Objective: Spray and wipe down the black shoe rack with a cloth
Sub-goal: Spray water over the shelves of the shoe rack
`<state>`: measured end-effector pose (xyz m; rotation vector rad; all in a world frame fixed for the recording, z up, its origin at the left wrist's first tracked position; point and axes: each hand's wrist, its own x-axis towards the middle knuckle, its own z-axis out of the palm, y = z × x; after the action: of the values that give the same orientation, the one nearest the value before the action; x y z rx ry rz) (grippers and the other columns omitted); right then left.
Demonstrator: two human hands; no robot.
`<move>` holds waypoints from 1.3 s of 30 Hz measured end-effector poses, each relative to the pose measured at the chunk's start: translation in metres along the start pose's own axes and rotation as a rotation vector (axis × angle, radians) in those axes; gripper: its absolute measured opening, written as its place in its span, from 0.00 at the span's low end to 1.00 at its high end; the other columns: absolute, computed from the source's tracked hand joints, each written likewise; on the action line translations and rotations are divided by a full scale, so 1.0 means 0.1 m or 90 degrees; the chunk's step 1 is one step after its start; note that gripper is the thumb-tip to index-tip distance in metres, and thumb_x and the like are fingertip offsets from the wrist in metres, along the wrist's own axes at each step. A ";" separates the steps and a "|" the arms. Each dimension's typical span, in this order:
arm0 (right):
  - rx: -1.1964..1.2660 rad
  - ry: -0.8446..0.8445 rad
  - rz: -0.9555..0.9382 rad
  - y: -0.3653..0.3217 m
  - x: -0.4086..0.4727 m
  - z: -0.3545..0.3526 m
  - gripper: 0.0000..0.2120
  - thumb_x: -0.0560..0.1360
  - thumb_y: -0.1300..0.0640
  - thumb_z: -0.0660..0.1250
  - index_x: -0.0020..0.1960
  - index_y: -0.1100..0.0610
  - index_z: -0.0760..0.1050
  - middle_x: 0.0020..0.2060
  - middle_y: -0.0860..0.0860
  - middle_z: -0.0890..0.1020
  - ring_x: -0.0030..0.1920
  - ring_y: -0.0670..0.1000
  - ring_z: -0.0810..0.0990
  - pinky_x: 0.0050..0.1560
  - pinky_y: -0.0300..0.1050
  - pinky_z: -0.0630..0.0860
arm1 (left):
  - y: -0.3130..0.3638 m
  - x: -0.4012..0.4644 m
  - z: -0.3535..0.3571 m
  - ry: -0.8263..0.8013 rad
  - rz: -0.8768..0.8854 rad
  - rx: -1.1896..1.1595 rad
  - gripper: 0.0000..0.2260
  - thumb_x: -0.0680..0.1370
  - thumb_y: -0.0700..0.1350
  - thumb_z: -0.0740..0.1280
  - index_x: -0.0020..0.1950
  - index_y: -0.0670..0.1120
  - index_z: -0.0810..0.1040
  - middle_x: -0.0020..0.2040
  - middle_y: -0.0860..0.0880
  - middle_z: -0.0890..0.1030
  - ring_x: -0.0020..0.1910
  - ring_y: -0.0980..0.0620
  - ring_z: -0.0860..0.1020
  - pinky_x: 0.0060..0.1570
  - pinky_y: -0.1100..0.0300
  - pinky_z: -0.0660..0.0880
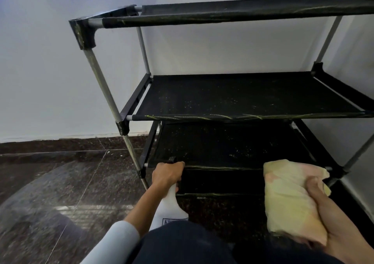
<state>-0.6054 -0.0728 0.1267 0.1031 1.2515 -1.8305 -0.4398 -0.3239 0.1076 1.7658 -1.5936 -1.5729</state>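
Here, spray bottle gripped, cloth gripped

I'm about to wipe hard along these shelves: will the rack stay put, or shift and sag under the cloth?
The rack probably shifts easily: thin metal tubes in plastic joints, with no load on the visible shelves, suggest little weight. The shelves look like stretched fabric, so they likely give under pressure. Standing on glossy tile, the legs may slide.
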 end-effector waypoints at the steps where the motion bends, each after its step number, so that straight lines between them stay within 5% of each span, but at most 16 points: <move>1: 0.001 -0.004 -0.005 -0.01 0.01 -0.01 0.25 0.76 0.40 0.59 0.67 0.51 0.71 0.33 0.57 0.85 0.29 0.55 0.84 0.25 0.52 0.80 | 0.03 -0.02 0.03 -0.027 -0.002 -0.007 0.10 0.74 0.49 0.68 0.42 0.42 0.77 0.34 0.46 0.77 0.28 0.51 0.73 0.25 0.62 0.70; 6: -0.001 0.006 0.005 -0.05 0.06 -0.06 0.19 0.76 0.41 0.60 0.58 0.52 0.75 0.33 0.57 0.85 0.30 0.55 0.84 0.26 0.50 0.80 | 0.14 -0.07 0.22 -0.067 0.050 -0.012 0.10 0.74 0.48 0.70 0.42 0.42 0.77 0.31 0.47 0.73 0.28 0.51 0.71 0.25 0.61 0.68; 10: -0.016 0.040 0.023 -0.08 0.11 -0.14 0.18 0.75 0.40 0.59 0.51 0.54 0.75 0.31 0.58 0.84 0.28 0.54 0.83 0.42 0.50 0.79 | 0.20 -0.04 0.33 -0.051 0.068 -0.018 0.10 0.75 0.48 0.69 0.46 0.42 0.77 0.36 0.44 0.76 0.33 0.48 0.75 0.27 0.60 0.70; 14: -0.060 0.068 -0.004 -0.10 0.15 -0.21 0.18 0.75 0.40 0.58 0.51 0.54 0.74 0.30 0.56 0.84 0.31 0.56 0.84 0.46 0.51 0.73 | 0.30 -0.04 0.44 -0.134 0.009 -0.026 0.11 0.74 0.50 0.69 0.41 0.42 0.77 0.32 0.47 0.75 0.28 0.52 0.73 0.27 0.60 0.70; 16: -0.080 0.073 -0.019 -0.11 0.16 -0.24 0.23 0.68 0.36 0.65 0.52 0.54 0.75 0.31 0.56 0.84 0.34 0.56 0.84 0.48 0.51 0.73 | 0.32 -0.04 0.52 -0.131 0.021 -0.026 0.10 0.74 0.49 0.70 0.39 0.43 0.77 0.31 0.48 0.75 0.27 0.53 0.72 0.25 0.61 0.69; 19: -0.124 0.074 -0.043 -0.09 0.16 -0.30 0.44 0.50 0.30 0.75 0.58 0.54 0.76 0.42 0.59 0.85 0.45 0.57 0.82 0.50 0.50 0.74 | 0.33 -0.07 0.60 -0.139 0.027 -0.018 0.09 0.75 0.47 0.69 0.38 0.43 0.76 0.30 0.48 0.74 0.27 0.53 0.70 0.25 0.61 0.68; 25: -0.119 0.088 -0.077 -0.08 0.13 -0.35 0.48 0.51 0.28 0.71 0.64 0.54 0.73 0.47 0.58 0.81 0.49 0.57 0.79 0.58 0.54 0.71 | 0.35 -0.20 0.76 -0.209 0.028 0.096 0.12 0.76 0.45 0.65 0.34 0.44 0.72 0.27 0.48 0.71 0.24 0.54 0.68 0.24 0.62 0.65; 30: -0.109 0.080 -0.085 -0.10 0.17 -0.44 0.49 0.44 0.27 0.74 0.58 0.54 0.75 0.44 0.57 0.82 0.46 0.55 0.80 0.43 0.47 0.72 | 0.38 -0.24 0.86 -0.251 0.034 0.115 0.12 0.76 0.45 0.66 0.33 0.44 0.73 0.30 0.48 0.74 0.27 0.53 0.70 0.26 0.61 0.65; 33: -0.097 0.068 -0.098 -0.11 0.17 -0.48 0.46 0.50 0.28 0.73 0.61 0.53 0.74 0.45 0.56 0.82 0.46 0.53 0.79 0.43 0.45 0.71 | 0.40 -0.25 0.93 -0.240 0.037 0.107 0.08 0.75 0.42 0.65 0.36 0.44 0.73 0.28 0.48 0.71 0.26 0.53 0.68 0.26 0.62 0.65; 36: -0.113 0.082 -0.117 -0.08 0.23 -0.58 0.61 0.33 0.23 0.72 0.62 0.49 0.73 0.48 0.56 0.84 0.51 0.54 0.81 0.48 0.48 0.73 | 0.42 -0.25 1.00 -0.236 0.024 0.095 0.04 0.74 0.38 0.64 0.38 0.43 0.72 0.27 0.48 0.68 0.24 0.53 0.67 0.26 0.61 0.64; 39: -0.115 0.063 -0.138 -0.09 0.24 -0.65 0.62 0.34 0.23 0.71 0.65 0.48 0.72 0.50 0.54 0.84 0.53 0.55 0.81 0.53 0.50 0.73 | 0.45 -0.26 1.07 -0.255 0.016 0.121 0.08 0.74 0.40 0.66 0.35 0.43 0.72 0.27 0.48 0.71 0.24 0.53 0.68 0.25 0.62 0.65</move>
<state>-0.6514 -0.0353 0.0894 -0.0438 1.5419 -1.9029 -0.5465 -0.2716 0.1171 1.5779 -1.9958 -1.9087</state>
